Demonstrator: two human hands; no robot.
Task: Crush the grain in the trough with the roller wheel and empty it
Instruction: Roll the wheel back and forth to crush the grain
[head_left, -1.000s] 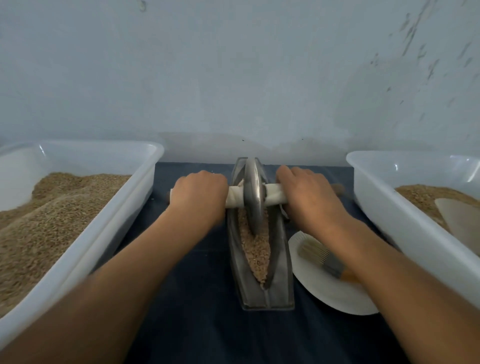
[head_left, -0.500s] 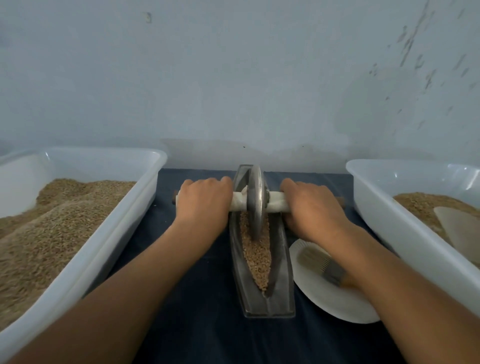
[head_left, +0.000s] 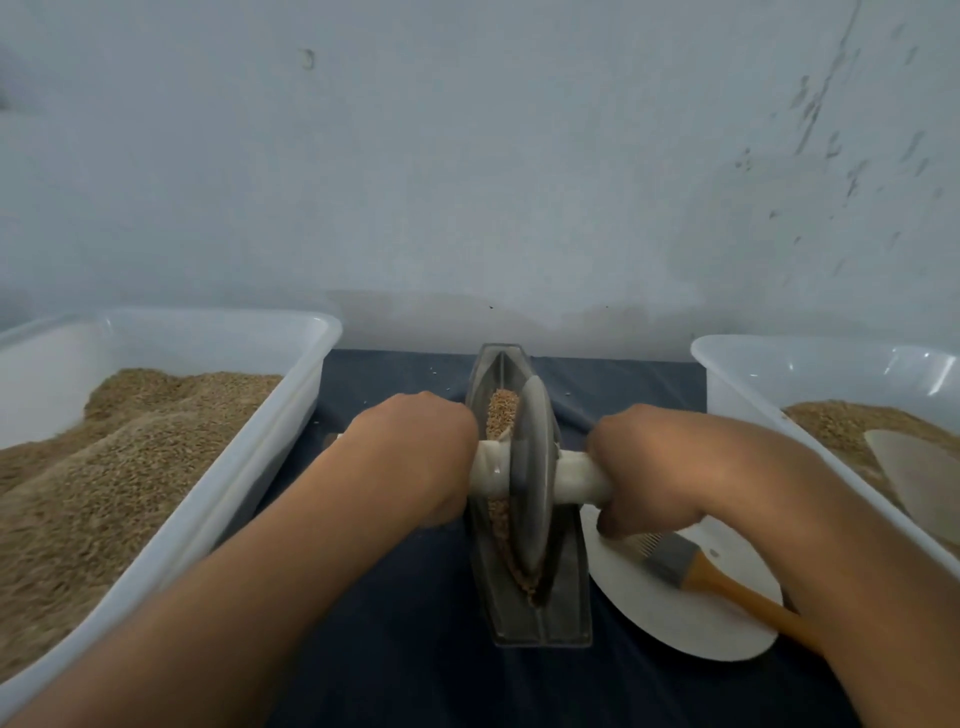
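Left hand: my left hand (head_left: 415, 457) is curling its grip around the wrapped handle (head_left: 582, 480), on the left side of the wheel; it is clamped on the handle, not open
Right hand: my right hand (head_left: 649, 467) is doing the same on the right end of the handle; the fingers are wrapping under it
Roller wheel: the roller wheel (head_left: 530, 483) is standing upright in the groove, about the middle of the trough (head_left: 535, 618)
Grain: the grain in the trough (head_left: 501, 410) is lying in the groove on both sides of the wheel; it is looking mostly whole at the far end, I am judging
Trough place: it is sitting on the dark counter (head_left: 415, 665), between the left tub (head_left: 249, 467) and the right tub (head_left: 737, 374); both tubs are holding grain
Beside: a brush (head_left: 691, 564) is lying on a white plate (head_left: 675, 623) just right of the trough, under my right wrist
Progress: I am judging that I am in the crushing step; the trough is not yet emptied
Left to do: more rolling, then lifting the wheel out and tipping the trough; into which tub, I cannot tell
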